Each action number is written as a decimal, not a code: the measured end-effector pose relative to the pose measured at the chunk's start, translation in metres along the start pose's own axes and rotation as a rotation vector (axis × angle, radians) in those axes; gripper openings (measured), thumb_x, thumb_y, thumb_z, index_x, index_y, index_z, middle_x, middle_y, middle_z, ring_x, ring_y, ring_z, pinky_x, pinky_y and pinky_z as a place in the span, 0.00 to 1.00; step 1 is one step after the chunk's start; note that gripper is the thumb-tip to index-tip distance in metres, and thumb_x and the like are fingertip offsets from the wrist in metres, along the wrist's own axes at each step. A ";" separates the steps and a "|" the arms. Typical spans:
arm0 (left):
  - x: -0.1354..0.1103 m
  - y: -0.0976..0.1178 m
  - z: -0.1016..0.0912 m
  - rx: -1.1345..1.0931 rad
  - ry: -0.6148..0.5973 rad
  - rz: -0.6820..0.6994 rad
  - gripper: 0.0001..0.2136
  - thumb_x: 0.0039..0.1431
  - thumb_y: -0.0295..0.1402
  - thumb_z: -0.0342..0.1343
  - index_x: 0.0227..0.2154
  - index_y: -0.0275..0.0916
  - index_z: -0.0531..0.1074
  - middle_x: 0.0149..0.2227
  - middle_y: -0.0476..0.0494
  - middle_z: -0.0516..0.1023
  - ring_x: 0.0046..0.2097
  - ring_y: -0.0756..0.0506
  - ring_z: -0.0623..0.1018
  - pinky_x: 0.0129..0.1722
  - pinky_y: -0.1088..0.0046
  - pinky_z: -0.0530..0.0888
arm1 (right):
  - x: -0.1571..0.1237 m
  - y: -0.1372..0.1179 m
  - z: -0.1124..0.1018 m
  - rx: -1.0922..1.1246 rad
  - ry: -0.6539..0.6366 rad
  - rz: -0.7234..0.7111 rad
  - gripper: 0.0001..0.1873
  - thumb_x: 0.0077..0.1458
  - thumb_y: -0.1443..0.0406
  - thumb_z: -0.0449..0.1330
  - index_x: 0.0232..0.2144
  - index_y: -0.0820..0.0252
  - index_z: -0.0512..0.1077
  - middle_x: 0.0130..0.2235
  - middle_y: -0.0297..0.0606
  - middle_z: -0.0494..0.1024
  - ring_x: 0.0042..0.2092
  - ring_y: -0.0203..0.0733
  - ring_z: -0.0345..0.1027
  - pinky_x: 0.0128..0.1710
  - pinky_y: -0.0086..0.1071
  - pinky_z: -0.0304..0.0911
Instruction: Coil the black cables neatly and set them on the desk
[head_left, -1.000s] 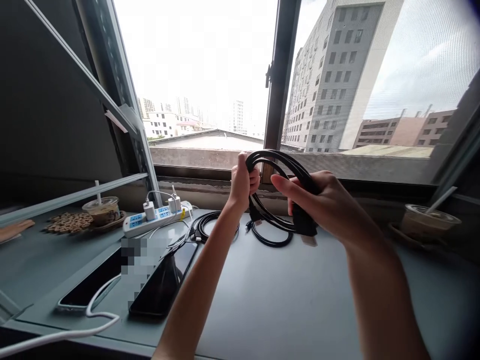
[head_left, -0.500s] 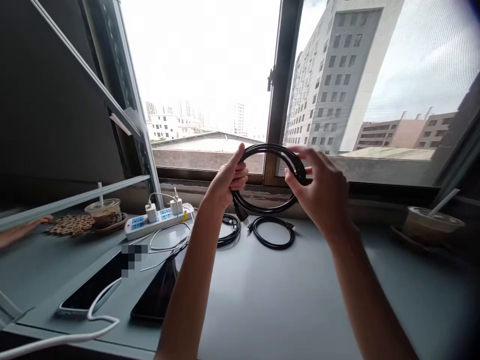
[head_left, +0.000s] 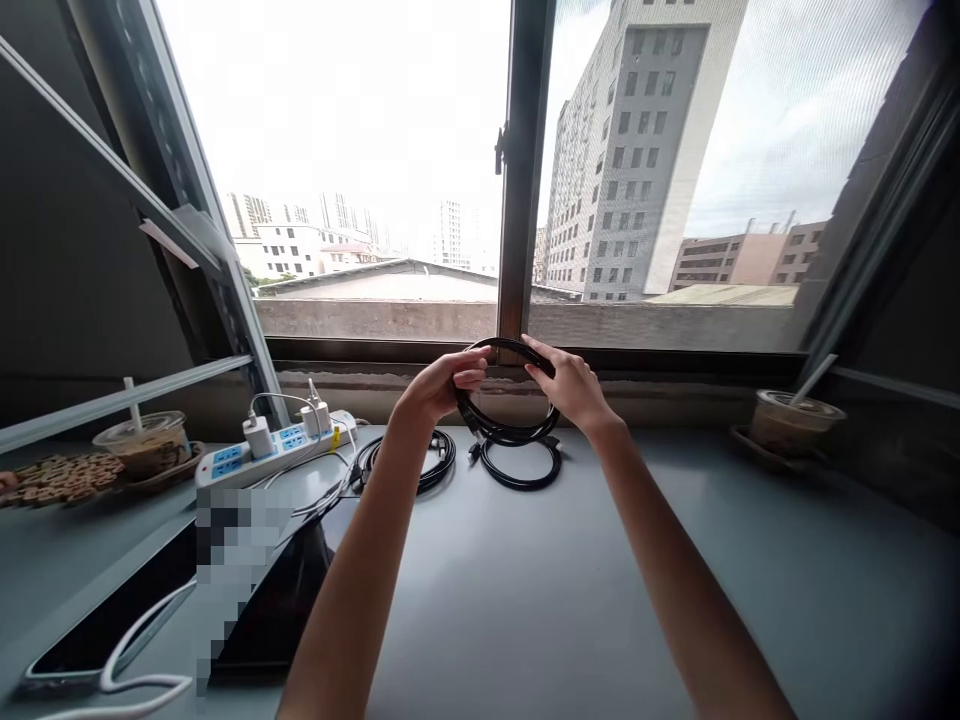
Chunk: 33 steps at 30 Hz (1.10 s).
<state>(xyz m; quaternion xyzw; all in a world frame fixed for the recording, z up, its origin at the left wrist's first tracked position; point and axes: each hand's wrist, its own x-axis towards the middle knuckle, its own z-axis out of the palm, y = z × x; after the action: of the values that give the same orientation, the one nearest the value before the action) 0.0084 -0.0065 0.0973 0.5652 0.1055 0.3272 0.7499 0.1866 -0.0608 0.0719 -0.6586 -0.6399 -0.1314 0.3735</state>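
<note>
2 dark-screened devices (head_left: 274, 610) lie at near left, the left forearm (head_left: 375, 560) crossing before the right-hand device. Both arms stretch forward: the left hand (head_left: 439, 385) is curled closed around the left side of 1 black cable coil (head_left: 514, 437), the right hand (head_left: 570, 388) gripping its right side, tilted up over the grey table (head_left: 540, 600). 2 more coils (head_left: 525, 485) lie below, partly hidden. Far left sits 1 power strip (head_left: 289, 440); 2 cups (head_left: 795, 425) flank the scene.
</note>
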 end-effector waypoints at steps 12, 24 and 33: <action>0.032 -0.081 -0.021 0.935 0.339 -0.503 0.24 0.50 0.22 0.49 0.51 0.23 0.52 0.18 0.45 0.71 0.16 0.44 0.73 0.20 0.67 0.72 | -0.005 0.057 0.055 -0.096 -0.320 0.400 0.16 0.56 0.64 0.53 0.47 0.56 0.68 0.44 0.42 0.74 0.45 0.42 0.68 0.45 0.35 0.62; 0.035 -0.112 -0.031 1.342 0.384 -0.677 0.22 0.51 0.23 0.47 0.51 0.28 0.56 0.21 0.44 0.75 0.15 0.48 0.72 0.35 0.64 0.72 | -0.015 0.073 0.085 -0.075 -0.629 0.471 0.13 0.56 0.62 0.54 0.44 0.62 0.67 0.45 0.40 0.70 0.44 0.40 0.66 0.43 0.39 0.64; 0.028 -0.092 -0.032 1.281 0.450 -0.592 0.18 0.48 0.29 0.51 0.43 0.29 0.67 0.09 0.52 0.66 0.10 0.45 0.67 0.31 0.64 0.70 | -0.012 0.048 0.051 -0.103 -0.542 0.532 0.13 0.54 0.63 0.57 0.42 0.64 0.69 0.44 0.42 0.71 0.46 0.42 0.66 0.45 0.42 0.62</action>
<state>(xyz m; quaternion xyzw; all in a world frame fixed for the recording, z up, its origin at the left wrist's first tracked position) 0.0470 0.0214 0.0081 0.7592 0.5748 0.0935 0.2906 0.2143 -0.0312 0.0132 -0.8305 -0.5145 0.1170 0.1783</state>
